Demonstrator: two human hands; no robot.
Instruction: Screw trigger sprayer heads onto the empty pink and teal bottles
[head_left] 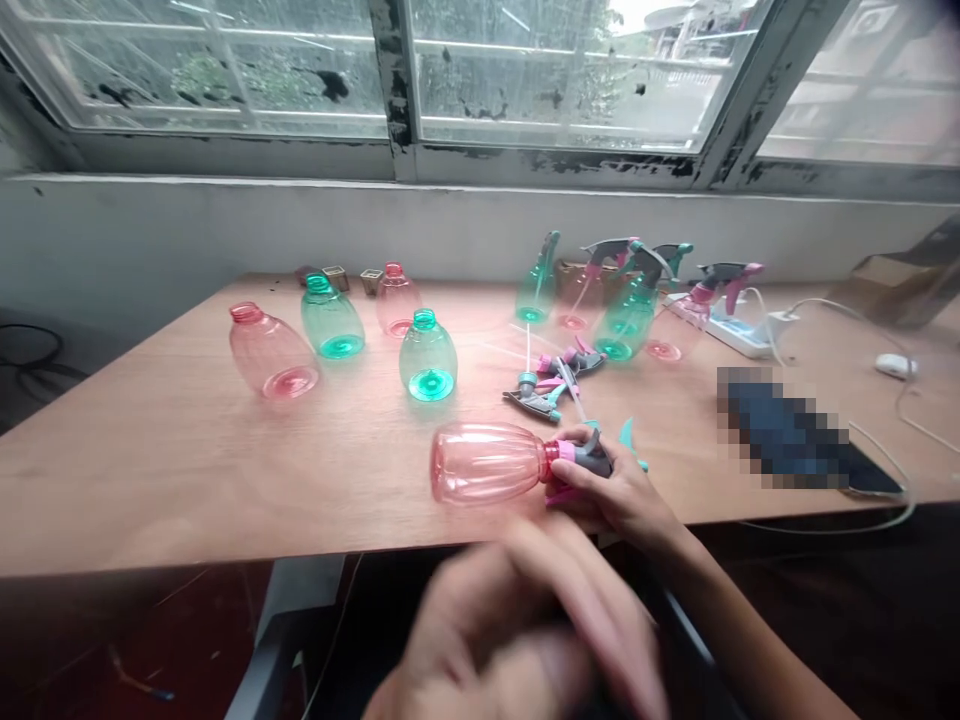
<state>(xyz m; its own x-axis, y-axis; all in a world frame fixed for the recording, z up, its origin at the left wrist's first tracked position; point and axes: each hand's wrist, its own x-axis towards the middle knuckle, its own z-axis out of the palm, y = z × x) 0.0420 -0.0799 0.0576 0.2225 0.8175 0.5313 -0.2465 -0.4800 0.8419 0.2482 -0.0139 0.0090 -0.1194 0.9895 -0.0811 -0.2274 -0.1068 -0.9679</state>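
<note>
My right hand (616, 492) is closed around the grey and pink trigger head of a pink spray bottle (487, 464). The clear pink body lies sideways just above or on the table's front edge, base to the left; I cannot tell whether it touches. In the foreground, my left hand (525, 630) is large and blurred, below the bottle and apart from it, so its fingers are unclear. Beyond the bottle lie loose trigger heads (534, 398) in grey, pink and teal with thin tubes. Another teal trigger part (628, 436) shows just behind my right hand.
Capless bottles, green (427, 358) and pink (271, 355), stand on the left of the wooden table (150, 480). At the back right are several bottles with trigger heads (626, 315), a power strip (724, 325) and cables. A dark, pixelated phone-like object (795, 430) lies at right.
</note>
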